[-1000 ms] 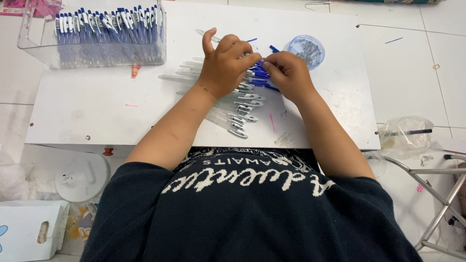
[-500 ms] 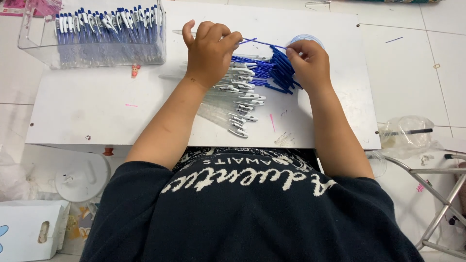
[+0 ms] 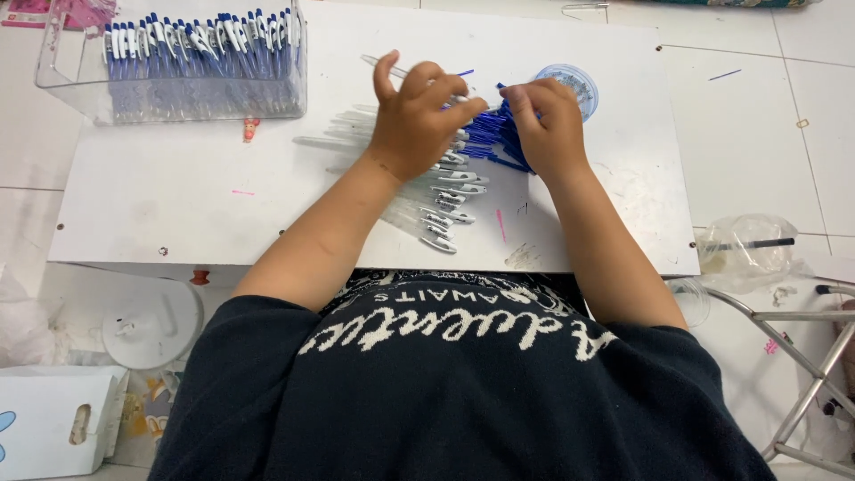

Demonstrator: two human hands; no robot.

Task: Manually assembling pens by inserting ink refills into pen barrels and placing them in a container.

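- Head view, looking down: white table [image 3: 178, 205] fills the middle of frame; person's dark shirt w/ pale lettering along the bottom.
- Left hand [image 3: 417, 120] upper centre, fingers curled together round a clear pen barrel [image 3: 385, 64] that pokes out toward upper left; thumb tip meets forefinger.
- Right hand [image 3: 545, 125] just right of it, fingers bunched, pinching into a heap of blue refills [image 3: 485, 134]. Can't tell exactly which refill is gripped.
- The two hands nearly touch at the fingertips.
- Row of clear pen barrels [image 3: 441, 200] w/ clips lies fanned under and below left hand, centre of table.
- Small round clear tub [image 3: 574, 82] just above right hand.
- Clear box [image 3: 178, 67] of finished blue-and-white pens, upper left.
- Floor: white round lid [image 3: 151, 325] lower left, crumpled clear bag [image 3: 744, 254] at right.
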